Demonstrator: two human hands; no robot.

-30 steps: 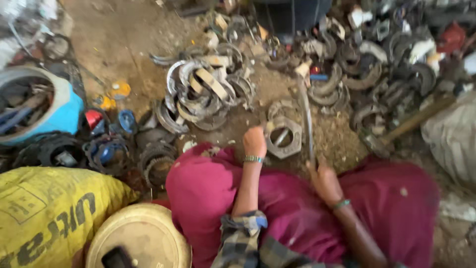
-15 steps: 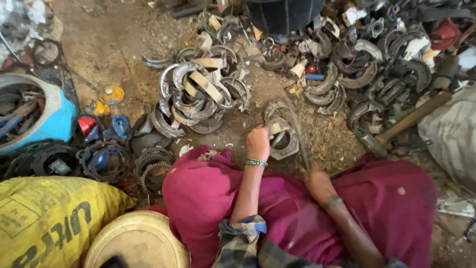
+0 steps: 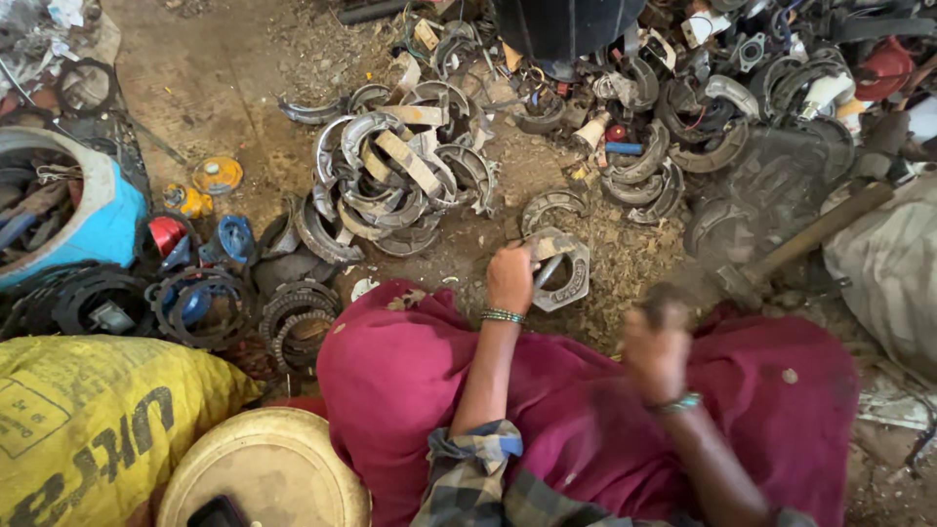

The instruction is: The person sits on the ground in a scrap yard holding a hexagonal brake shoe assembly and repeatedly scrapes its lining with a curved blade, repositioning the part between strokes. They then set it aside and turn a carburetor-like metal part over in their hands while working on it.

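My left hand (image 3: 510, 278) grips a curved grey metal shoe (image 3: 547, 246) and presses it down on a hexagonal metal ring (image 3: 576, 283) that lies on the dirt in front of my knees. A maroon cloth (image 3: 410, 381) covers my lap. My right hand (image 3: 656, 349) is a blurred fist over my right knee. It is closed on a thin metal bar, which shows only as a dark smear (image 3: 673, 293) above the fist. Both wrists wear green bangles.
A heap of curved metal shoes (image 3: 390, 181) lies ahead on the left, with more scrap parts (image 3: 683, 117) to the right. A wooden-handled hammer (image 3: 810, 234) rests on the ground at right. At left are a blue tub (image 3: 102, 220), a yellow sack (image 3: 88, 429) and a round tan lid (image 3: 264, 473).
My right hand has swung the metal bar down from upright beside the hexagonal ring and is now blurred. My left hand stays on the shoe. The view has shifted slightly.
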